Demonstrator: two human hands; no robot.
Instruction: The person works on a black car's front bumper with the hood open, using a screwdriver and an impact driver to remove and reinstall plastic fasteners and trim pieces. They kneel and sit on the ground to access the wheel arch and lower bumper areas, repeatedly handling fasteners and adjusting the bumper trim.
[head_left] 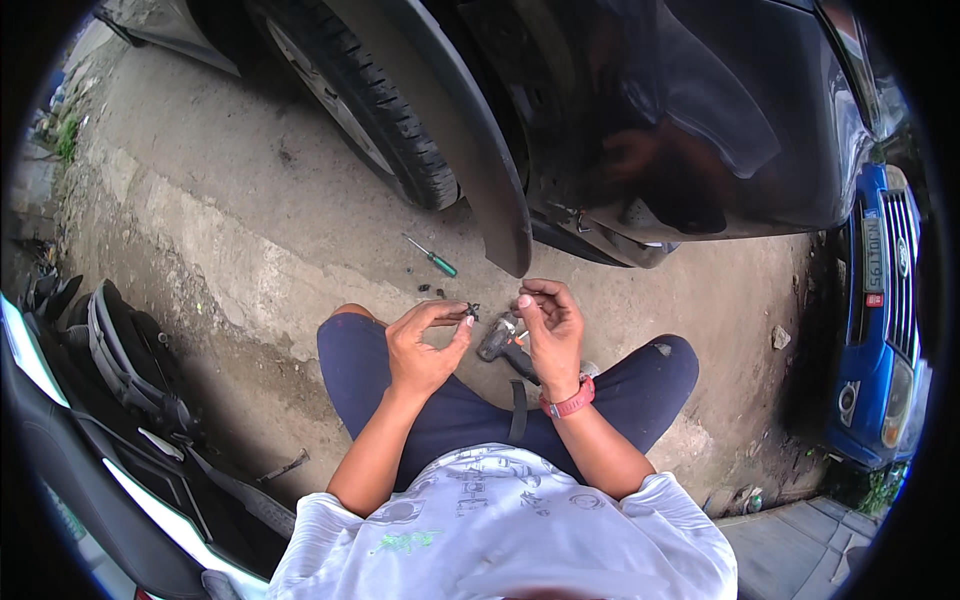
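Note:
My left hand (427, 345) pinches a small black plastic clip (473, 312) between thumb and fingertips. Close by on the right, my right hand (554, 330) is raised with thumb and fingers bent together; whatever sits between them is too small to make out. Below and between both hands a cordless drill (492, 342) lies on the ground, partly covered by my right hand. Ahead of my left hand lies a screwdriver (440, 263) with a green handle. A few little black pieces (425, 288) are scattered between that tool and my left fingers.
A dark car's body panel (690, 130) and wheel arch trim (480, 150) hang just ahead, beside its tire (385, 110). Motorcycle parts (140, 350) crowd the left. A blue vehicle (880, 320) stands at the right. A stone (781, 337) lies on the rough ground.

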